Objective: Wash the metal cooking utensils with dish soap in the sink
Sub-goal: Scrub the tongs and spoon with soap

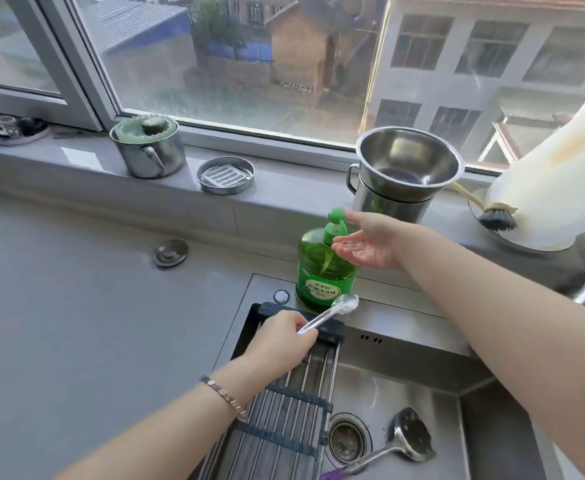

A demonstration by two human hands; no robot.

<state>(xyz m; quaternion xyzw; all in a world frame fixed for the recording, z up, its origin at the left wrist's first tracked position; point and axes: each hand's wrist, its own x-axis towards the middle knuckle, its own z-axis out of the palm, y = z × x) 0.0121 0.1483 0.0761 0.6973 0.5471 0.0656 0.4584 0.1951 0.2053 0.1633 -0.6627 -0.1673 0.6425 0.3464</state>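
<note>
Shiny metal sink (405,344) and ladle (409,434); glossy green plastic soap bottle (322,268).

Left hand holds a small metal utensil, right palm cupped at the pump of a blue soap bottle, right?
No. The head view shows the soap bottle is green, not blue. The left hand holds the small metal utensil and the right hand is cupped at its pump.

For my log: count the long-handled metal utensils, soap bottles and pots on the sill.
Long-handled metal utensils: 2, the foamy utensil in the left hand and the spatula in the sink
Soap bottles: 1, the green bottle
Pots on the sill: 2, lidded pot and bowl-topped pot
Total: 5
</note>
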